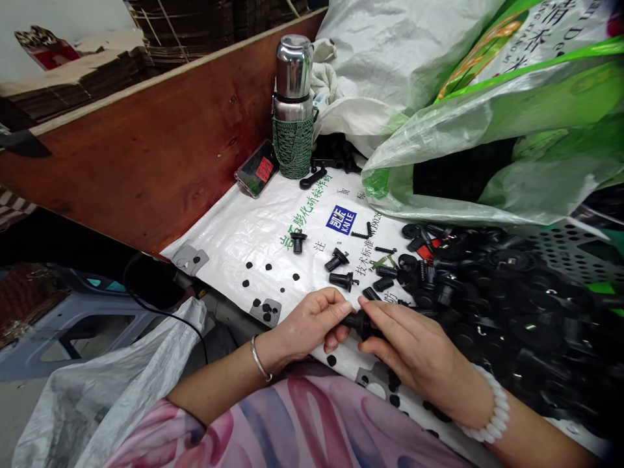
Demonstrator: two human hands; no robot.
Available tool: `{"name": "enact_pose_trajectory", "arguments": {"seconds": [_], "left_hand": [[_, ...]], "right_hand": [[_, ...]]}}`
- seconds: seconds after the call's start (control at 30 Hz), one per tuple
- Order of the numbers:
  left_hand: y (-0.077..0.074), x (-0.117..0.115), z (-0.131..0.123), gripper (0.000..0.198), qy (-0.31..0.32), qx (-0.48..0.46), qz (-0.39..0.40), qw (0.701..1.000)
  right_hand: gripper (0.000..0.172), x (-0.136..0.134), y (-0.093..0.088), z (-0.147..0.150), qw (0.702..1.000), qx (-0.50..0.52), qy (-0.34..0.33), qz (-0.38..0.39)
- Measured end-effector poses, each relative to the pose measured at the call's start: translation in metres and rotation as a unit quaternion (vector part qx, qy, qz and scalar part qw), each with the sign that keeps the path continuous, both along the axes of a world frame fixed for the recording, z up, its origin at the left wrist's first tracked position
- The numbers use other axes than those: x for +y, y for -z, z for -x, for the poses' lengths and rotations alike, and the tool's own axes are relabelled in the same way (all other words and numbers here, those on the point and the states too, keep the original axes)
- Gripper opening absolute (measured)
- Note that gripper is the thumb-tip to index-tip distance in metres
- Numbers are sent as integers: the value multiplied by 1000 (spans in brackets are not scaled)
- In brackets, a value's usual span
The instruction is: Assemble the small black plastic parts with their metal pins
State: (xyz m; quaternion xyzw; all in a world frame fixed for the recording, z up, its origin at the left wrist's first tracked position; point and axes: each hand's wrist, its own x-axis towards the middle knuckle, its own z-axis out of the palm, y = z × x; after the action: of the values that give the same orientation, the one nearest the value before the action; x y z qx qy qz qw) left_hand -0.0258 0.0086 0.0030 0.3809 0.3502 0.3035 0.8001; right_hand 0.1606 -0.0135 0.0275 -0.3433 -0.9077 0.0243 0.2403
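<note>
Fingers (336,302) of both hands closed on one black plastic fitting (361,325), gripped between left hand (307,323) and right hand (414,344), just above a printed white woven sack (234,240). Nearby: three similar fittings (344,280), lying apart on the sack (whether finished, cannot tell). To the right: large heap of black plastic parts (487,312), far outnumbering those three. Farther off: steel flask (293,78) in green net sleeve (292,146), phone (257,168), reddish plywood board (146,149).

Pink floral sleeve (292,422), silver bangle (260,359) on left wrist (267,348), white beaded bracelet (490,409) on right.
</note>
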Motion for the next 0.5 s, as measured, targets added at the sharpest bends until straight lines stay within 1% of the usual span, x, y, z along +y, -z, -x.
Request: {"name": "enact_pose_trajectory", "arguments": {"seconds": [0.1, 0.17, 0.23, 0.27, 0.33, 0.37, 0.47, 0.5], "left_hand": [[1, -1, -4, 31, -19, -4, -14, 1000], [3, -1, -6, 32, -28, -17, -9, 999], [4, 0, -6, 32, -42, -39, 14, 998], [5, 1, -6, 32, -50, -48, 27, 997], [7, 2, -6, 32, -59, -59, 42, 996], [8, 2, -7, 32, -62, -60, 41, 995], [10, 2, -6, 31, -74, -62, 26, 995], [10, 1, -6, 31, -79, -62, 23, 995]], "right_hand": [[36, 4, -3, 3, 999, -2, 46, -21], [43, 7, -10, 4, 997, -27, 66, -41], [51, 10, -17, 4, 996, -52, 53, -47], [51, 11, -19, 4, 996, -62, 35, -47], [43, 11, -19, 2, 996, -72, 2, -47], [38, 10, -17, 2, 997, -68, -2, -47], [23, 9, -12, 2, 999, -34, 28, -20], [25, 8, -11, 2, 999, -27, 40, -11]]}}
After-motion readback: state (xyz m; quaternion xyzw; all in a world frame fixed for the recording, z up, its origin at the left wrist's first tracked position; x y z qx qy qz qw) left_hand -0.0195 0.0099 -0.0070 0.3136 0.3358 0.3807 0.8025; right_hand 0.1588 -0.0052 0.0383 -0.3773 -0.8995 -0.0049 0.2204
